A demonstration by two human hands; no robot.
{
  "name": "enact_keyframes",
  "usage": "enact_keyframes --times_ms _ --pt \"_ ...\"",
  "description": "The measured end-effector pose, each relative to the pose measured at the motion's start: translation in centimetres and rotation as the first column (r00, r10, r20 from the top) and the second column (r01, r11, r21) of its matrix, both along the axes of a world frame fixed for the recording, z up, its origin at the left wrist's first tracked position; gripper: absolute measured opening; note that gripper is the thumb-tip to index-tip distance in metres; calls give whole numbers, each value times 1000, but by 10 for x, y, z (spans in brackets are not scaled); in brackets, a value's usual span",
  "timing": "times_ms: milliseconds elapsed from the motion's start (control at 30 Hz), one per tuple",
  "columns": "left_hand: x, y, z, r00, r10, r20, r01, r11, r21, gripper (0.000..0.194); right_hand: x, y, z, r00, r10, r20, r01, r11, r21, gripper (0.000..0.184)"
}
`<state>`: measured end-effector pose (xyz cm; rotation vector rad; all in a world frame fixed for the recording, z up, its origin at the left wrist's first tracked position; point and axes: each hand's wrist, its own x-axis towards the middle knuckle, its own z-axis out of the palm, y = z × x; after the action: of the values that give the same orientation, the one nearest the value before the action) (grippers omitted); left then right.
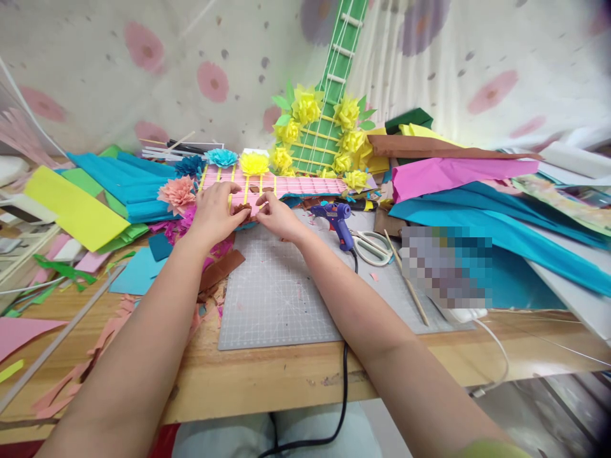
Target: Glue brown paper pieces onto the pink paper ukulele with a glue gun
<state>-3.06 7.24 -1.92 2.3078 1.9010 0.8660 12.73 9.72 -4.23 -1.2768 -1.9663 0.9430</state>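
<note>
arms (160,299) outstretched, hands (214,208) nearly together, fingertips (261,200) at brown paper scrap (242,208); grip unclear

I'm getting a bright feed, diffuse light, can't pin the source. Shadows soft. Pale curtain (179,95) slightly washed out. Wide lens stretches both sides, corner top right goes dark. Brown scrap (242,208) at the fingertips (263,197) barely resolves. Mosaic block (446,267) masks a patch at right.
</note>
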Motion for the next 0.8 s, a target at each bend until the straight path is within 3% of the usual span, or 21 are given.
enact_keyframes --times_ms 167,333,433,633,800 --pt "0 0 1 1000 -3 18 3 1000 10 34 0 -1 1 989 -54 -140 41 995 -90 23" --pt "-1 -1 3 999 -5 38 4 1000 24 33 1 0 4 956 -20 -294 -50 972 -229 27" --pt "-2 -2 6 998 9 66 -13 999 46 32 4 -2 9 952 -22 -304 -61 963 -263 28" --pt "-19 -1 16 972 118 205 -151 977 154 26 10 -2 6 992 76 -103 -76 997 -4 34" --pt "-34 5 15 937 207 282 -258 953 157 23 1 0 -5 998 64 -20 -62 992 110 32"
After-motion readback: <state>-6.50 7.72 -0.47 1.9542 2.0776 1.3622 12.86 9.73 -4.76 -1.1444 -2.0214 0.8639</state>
